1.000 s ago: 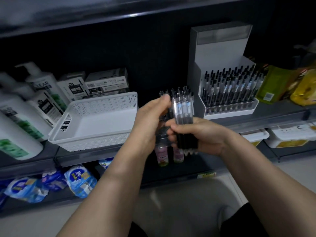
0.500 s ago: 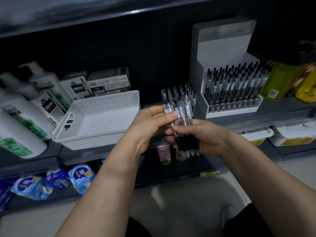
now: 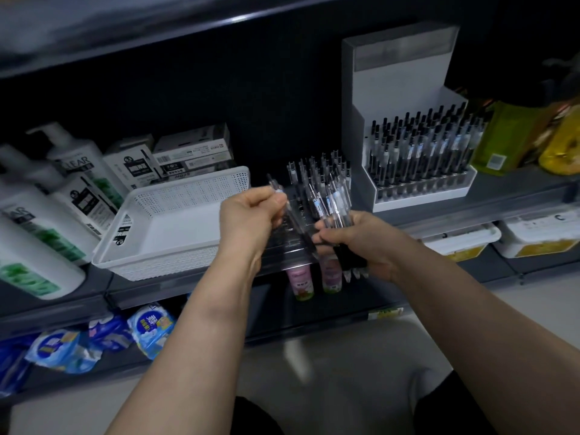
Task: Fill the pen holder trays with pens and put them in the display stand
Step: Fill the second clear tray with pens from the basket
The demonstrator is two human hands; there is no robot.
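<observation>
Pens [image 3: 334, 199] in both hands [image 3: 251, 215] [image 3: 361, 243]

white basket [image 3: 188, 196], shampoo bottles [image 3: 75, 171], cardboard boxes [image 3: 194, 149]

Pump bottle [image 3: 73, 160] reads "LEAR" — black pen box [image 3: 133, 167] shows "0.5"; white basket [image 3: 194, 196] label reads "0.5".

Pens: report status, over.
Left hand pinches single pen. Right hand grips pen bundle. Clear tray part filled. Nothing in the way.
</observation>
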